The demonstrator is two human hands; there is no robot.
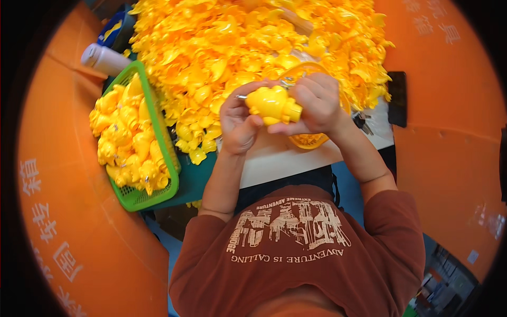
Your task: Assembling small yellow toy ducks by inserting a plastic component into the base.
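Between my two hands, over the near edge of the white tabletop, is a glossy yellow plastic toy part [270, 103]. It has a rounded body and a short neck-like stub at its right end. The fingers and thumb of my left hand [237, 122] close on its left end, where a small bit of metal [241, 97] shows by the fingertips. My right hand [319, 104] grips it from the right, with the fingers curled over and the thumb below. Just behind them sits a yellow-orange basket [309, 142], partly hidden by my right hand and wrist.
A large heap of loose yellow plastic pieces [211, 47] covers the far tabletop. At left, a green basket [171, 182] holds several yellow toy parts. Behind it are a pale bottle [105, 59] and a blue container [122, 29]. A dark flat object [397, 99] lies right; orange panels [449, 174] flank both sides.
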